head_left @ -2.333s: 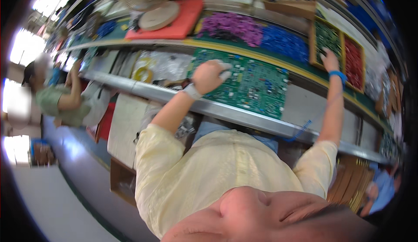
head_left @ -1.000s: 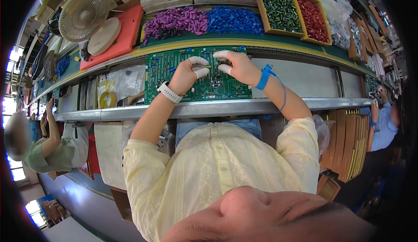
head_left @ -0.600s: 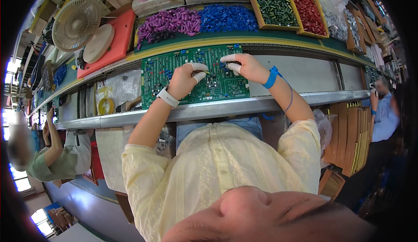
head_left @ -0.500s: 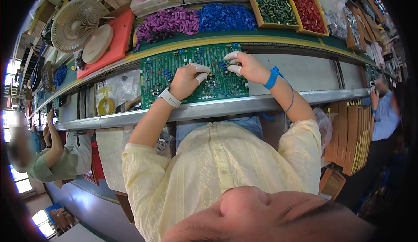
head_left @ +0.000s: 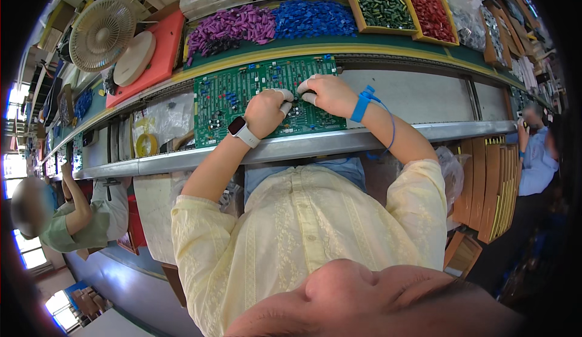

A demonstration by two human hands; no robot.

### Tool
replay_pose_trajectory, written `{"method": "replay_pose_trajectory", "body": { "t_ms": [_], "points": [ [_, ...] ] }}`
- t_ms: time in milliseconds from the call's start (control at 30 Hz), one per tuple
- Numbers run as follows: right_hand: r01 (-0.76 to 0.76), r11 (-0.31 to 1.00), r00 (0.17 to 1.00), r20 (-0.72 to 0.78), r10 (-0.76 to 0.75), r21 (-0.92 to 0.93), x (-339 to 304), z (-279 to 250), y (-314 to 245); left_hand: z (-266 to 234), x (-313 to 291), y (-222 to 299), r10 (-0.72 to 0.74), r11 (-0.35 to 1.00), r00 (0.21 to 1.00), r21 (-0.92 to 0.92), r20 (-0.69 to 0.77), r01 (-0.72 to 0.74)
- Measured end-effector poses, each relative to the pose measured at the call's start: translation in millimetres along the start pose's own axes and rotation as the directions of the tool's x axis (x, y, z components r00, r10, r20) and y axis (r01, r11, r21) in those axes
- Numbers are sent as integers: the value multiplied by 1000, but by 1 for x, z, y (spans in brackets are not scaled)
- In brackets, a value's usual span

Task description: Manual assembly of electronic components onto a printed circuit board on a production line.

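Observation:
A large green circuit board [head_left: 212,91], crowded with small red, blue, black and white components, lies flat on the rails in front of me. My left hand [head_left: 267,109] is over the board's middle, its white-covered fingertips pinched together; whatever they hold is too small or hidden to name. Just to its right, my right hand [head_left: 324,94] bends over the board, thumb and fingers, also in white finger covers, closed around a tiny dark part that I cannot make out. The fingertips of both hands are close together, apart by a small gap. A blue band with a cord circles my right wrist.
Beyond the board lie heaps of purple components [head_left: 242,24] and blue components [head_left: 315,18], beside boxes of green parts [head_left: 382,0] and red parts [head_left: 427,9]. A fan [head_left: 103,33] stands at left. A metal rail [head_left: 291,147] runs along the near side. People work at both sides.
My right hand has moved left and slightly nearer, closing in on the left hand. My left wrist has turned, so the watch face now shows.

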State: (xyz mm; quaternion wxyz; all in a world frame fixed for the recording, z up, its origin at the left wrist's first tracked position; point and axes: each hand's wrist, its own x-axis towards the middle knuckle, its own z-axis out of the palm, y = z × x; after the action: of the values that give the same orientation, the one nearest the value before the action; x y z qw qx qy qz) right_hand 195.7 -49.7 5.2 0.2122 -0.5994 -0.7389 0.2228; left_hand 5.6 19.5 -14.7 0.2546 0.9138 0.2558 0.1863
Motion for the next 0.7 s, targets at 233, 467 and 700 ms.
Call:
{"method": "replay_pose_trajectory", "body": {
  "t_ms": [233,467,700],
  "points": [
    [-56,998,998,-38,57,24,1,5,3,-1,0,7,141,987,990,74,-13,-139],
    [-15,992,999,-38,11,-122,0,8,0,3,0,6,205,971,979,127,-5,-203],
    [35,977,997,-62,-50,-211,-4,8,-7,12,0,2,180,980,979,102,-94,-170]
  ]
}}
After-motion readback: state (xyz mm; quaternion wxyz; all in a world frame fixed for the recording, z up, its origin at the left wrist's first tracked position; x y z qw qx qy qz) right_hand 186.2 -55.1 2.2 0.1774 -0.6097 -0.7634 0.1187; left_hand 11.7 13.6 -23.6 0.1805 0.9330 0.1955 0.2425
